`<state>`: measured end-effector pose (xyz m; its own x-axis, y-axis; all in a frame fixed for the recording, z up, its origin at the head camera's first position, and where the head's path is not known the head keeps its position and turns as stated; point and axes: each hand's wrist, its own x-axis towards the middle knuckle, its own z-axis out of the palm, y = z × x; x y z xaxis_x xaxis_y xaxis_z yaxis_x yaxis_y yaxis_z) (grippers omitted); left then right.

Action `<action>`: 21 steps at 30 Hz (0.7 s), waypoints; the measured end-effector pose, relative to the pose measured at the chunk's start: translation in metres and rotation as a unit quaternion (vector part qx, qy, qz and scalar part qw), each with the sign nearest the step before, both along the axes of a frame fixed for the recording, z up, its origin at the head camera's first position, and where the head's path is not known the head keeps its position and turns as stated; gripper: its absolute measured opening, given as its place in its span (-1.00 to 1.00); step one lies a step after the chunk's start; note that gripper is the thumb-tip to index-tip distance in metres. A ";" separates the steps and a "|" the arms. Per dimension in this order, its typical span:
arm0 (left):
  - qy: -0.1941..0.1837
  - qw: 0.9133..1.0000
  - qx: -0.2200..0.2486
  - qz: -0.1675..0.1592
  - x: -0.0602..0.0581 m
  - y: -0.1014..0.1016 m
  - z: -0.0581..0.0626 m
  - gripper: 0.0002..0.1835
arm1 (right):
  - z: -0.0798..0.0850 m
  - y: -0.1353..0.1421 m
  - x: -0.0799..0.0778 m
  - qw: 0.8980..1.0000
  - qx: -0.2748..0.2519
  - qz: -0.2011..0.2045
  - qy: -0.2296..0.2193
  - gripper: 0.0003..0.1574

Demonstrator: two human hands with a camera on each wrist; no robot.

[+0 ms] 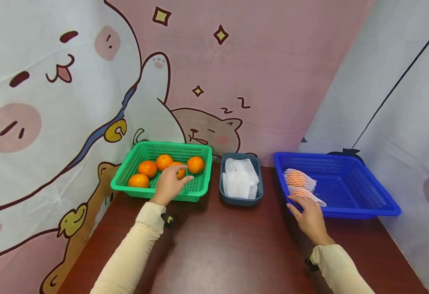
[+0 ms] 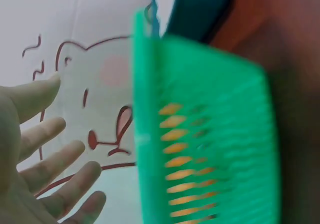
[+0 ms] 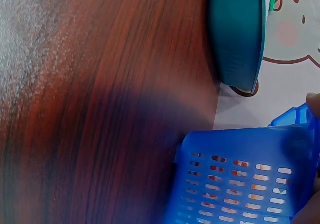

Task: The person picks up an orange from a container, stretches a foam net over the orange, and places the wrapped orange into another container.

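Over the near side of a green basket (image 1: 207, 179) is my left hand (image 1: 170, 185), its fingers spread and nothing in its grasp. Several oranges (image 1: 147, 168) lie in that basket, one partly hidden behind the hand. In the left wrist view the fingers (image 2: 42, 131) stand apart beside the basket's rim. My right hand (image 1: 308, 218) is at the near left corner of a blue basket (image 1: 347, 188), thumb and fingers apart, fingertips right at the rim. Just beyond them, two oranges in white foam net sleeves (image 1: 297, 179) lie inside; the nearer one is partly covered by the hand.
Between the baskets stands a small dark blue-grey bin (image 1: 241, 202) with folded white net sleeves (image 1: 240, 177). All three containers sit along the back of a brown wooden table (image 1: 229, 249). A cartoon-printed cloth (image 1: 266, 81) hangs close behind and at the sides.
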<state>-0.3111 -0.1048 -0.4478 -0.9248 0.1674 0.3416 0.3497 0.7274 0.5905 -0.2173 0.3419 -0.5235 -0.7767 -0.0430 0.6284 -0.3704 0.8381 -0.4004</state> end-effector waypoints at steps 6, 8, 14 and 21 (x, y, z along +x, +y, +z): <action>-0.072 0.996 -0.048 -0.033 -0.056 0.017 0.024 -0.42 | 0.004 0.011 0.003 1.000 0.010 -0.005 0.004 -0.63; -0.103 0.991 -0.077 -0.045 -0.075 0.025 0.021 -0.39 | 0.005 0.012 0.004 1.000 0.009 -0.009 0.002 -0.63; -0.163 0.972 -0.157 -0.065 -0.125 0.040 -0.005 -0.29 | 0.004 0.010 0.002 1.000 0.002 -0.013 0.001 -0.63; -0.184 0.959 -0.208 -0.062 -0.149 0.041 -0.030 -0.24 | 0.001 0.003 -0.001 1.000 -0.003 -0.008 -0.004 -0.63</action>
<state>-0.4602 -0.0633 -0.4780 -0.9342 0.3349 -0.1232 0.2728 0.8928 0.3586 -0.2187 0.3448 -0.5229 -0.7819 -0.0277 0.6227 -0.3544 0.8416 -0.4076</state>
